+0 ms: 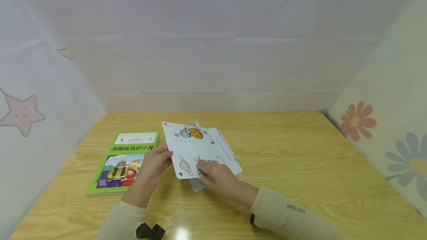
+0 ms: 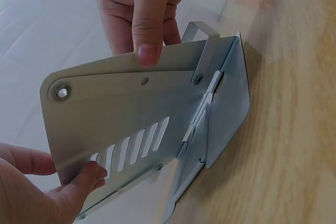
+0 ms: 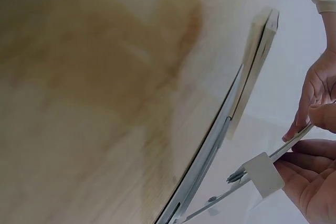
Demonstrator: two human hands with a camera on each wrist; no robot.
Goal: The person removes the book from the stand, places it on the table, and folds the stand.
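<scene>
A white metal book stand (image 1: 181, 145) printed with planets and an astronaut is held tilted above the table, its panels partly unfolded at the hinge. My left hand (image 1: 155, 166) pinches the panel's left edge between thumb and fingers. At the near edge my right hand (image 1: 220, 180) grips it, thumb on the printed face. In the left wrist view the plain grey back (image 2: 131, 103) shows slots, and a hinge joins it to a base panel (image 2: 231, 98) close to the wood. A bent metal clip (image 3: 265, 174) sticks out beside my right hand in the right wrist view.
A green picture book (image 1: 123, 166) lies on the wooden table (image 1: 293, 166), left of the stand. White sheeting (image 1: 213, 47) rises behind the table, and patterned panels with a star and flowers flank both sides.
</scene>
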